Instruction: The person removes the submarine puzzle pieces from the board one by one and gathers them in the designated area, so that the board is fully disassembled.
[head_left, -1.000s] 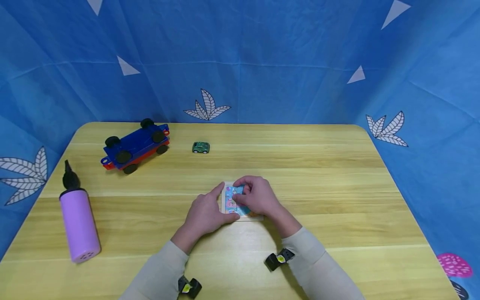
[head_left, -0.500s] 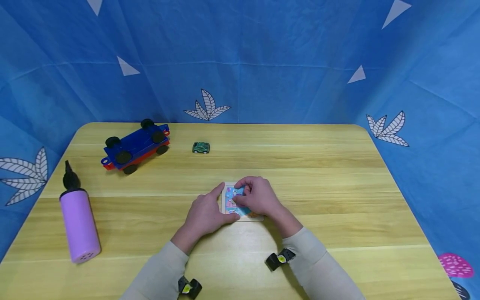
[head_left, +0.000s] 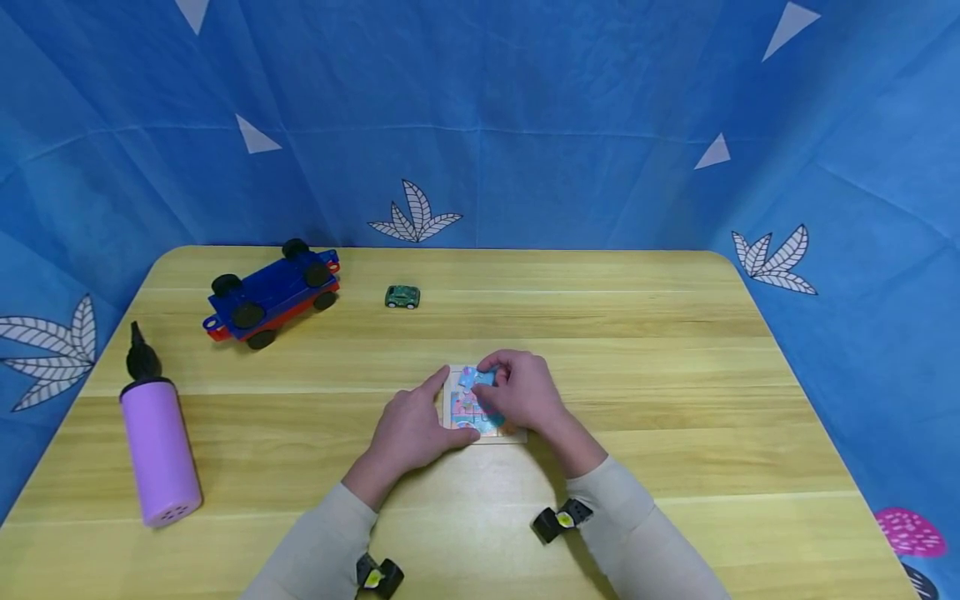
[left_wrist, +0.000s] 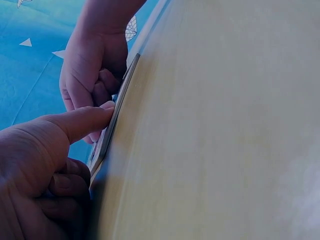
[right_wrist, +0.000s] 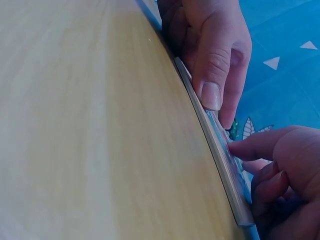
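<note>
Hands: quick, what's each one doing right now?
Left hand: open, thumb and forefinger steadying the puzzle board edge.
Right hand: pinching a blue puzzle piece over the board.

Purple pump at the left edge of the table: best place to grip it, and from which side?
Grip the purple pump round the middle of its smooth cylindrical body, coming from above with fingers across its width. It lies on its side on the table, black nozzle pointing away; the nozzle end looks too narrow for a steady hold.

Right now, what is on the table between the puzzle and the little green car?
Nothing: in the head view only bare wooden table lies between the puzzle board and the little green car.
</note>
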